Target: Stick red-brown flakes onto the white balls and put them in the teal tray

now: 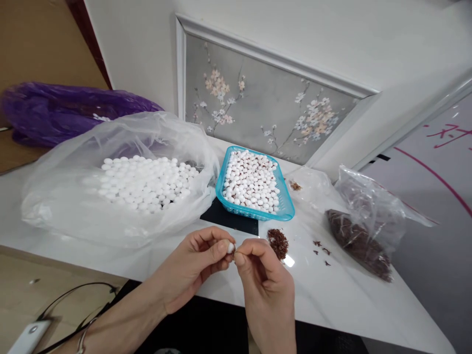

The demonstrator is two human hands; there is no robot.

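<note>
My left hand (201, 255) pinches a small white oval bead (230, 248) between thumb and forefinger. Against the bead's right side are the thumb and forefinger of my right hand (267, 282), closed on a tiny brown piece that the fingertips mostly cover. Just beyond my right hand lies a heap of small brown stem-like bits (278, 244) on the white table (313, 290). Behind both hands a light-blue plastic basket (254, 215) holds many white beads, with brown bits showing among them.
To the left, a large translucent bag (47, 204) lies open with many white beads inside, before a purple bag (47, 115). On the right are a clear zip bag of brown bits (357, 246) and a few loose bits (326, 251). A framed flower picture (254, 93) leans behind.
</note>
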